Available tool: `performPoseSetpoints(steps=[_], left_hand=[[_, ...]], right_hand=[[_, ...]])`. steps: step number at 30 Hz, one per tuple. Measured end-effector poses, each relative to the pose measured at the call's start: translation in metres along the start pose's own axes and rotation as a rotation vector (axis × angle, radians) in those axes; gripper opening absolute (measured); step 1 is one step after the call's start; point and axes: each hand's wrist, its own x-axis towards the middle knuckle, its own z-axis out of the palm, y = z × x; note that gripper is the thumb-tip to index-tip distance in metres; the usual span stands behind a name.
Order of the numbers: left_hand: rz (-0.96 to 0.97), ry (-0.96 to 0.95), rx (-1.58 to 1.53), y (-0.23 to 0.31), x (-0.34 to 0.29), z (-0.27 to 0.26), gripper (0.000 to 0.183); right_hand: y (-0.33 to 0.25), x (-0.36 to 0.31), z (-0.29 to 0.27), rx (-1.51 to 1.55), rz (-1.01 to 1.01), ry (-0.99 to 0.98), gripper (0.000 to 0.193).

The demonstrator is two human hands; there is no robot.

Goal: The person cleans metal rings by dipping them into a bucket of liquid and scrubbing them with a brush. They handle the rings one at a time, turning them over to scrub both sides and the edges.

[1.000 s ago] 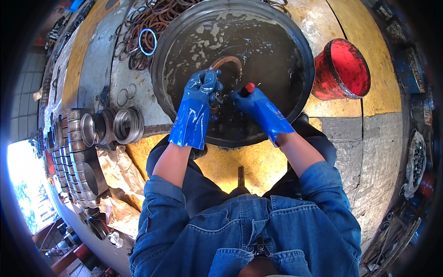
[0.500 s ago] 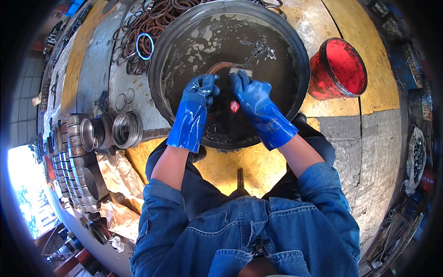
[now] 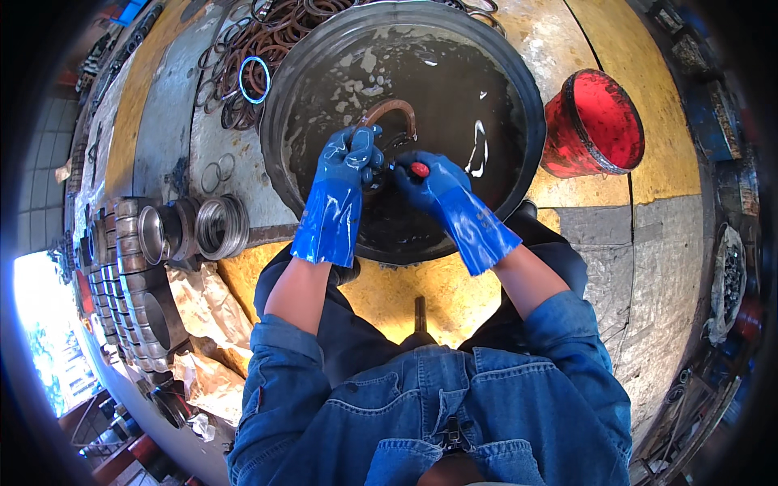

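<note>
A brown ring [image 3: 389,113] is held upright over the middle of a wide black basin [image 3: 519,73] filled with dark, foamy liquid. The ring's lower left part is grasped by the left hand [image 3: 348,158], which is covered by a blue rubber glove, fingers wrapped round it. Just beside it, the right hand [image 3: 429,182], gloved likewise, is clenched around a small tool with a red tip [image 3: 419,169], pressed against the ring's lower edge. A red bucket [image 3: 596,121] is set to the right of the basin, near its rim. To the basin's upper left, a heap of rusty rings [image 3: 267,40] is spread on the floor, one blue ring [image 3: 254,79] among them. Metal cylinders [image 3: 190,231] are lined up at the left.
</note>
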Motion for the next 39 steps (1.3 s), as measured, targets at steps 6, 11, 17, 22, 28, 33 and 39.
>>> performPoseSetpoints(steps=[6,11,17,22,28,33,39], left_hand=[[-0.044,-0.042,0.030,-0.007,0.004,0.002,0.032],[-0.014,-0.113,0.035,0.004,0.003,0.002,0.032],[0.001,-0.106,0.109,-0.001,0.006,0.000,0.037],[0.071,-0.047,0.095,-0.006,0.005,0.001,0.032],[0.104,0.073,-0.081,-0.010,0.022,-0.026,0.037],[0.059,-0.184,-0.643,-0.016,0.038,-0.056,0.043],[-0.088,0.033,-0.514,-0.018,0.039,-0.037,0.050]], right_hand=[[0.019,0.025,-0.023,-0.511,-0.363,0.217,0.039],[0.040,0.032,-0.007,-0.088,-0.031,0.092,0.026],[0.046,0.032,0.001,0.566,0.318,-0.285,0.026],[0.021,0.002,-0.001,1.192,0.313,-0.308,0.023],[0.025,0.003,-0.037,0.866,0.200,-0.114,0.019],[0.042,0.009,-0.030,0.771,0.239,-0.139,0.036],[0.034,0.011,-0.043,0.832,0.192,-0.252,0.042]])
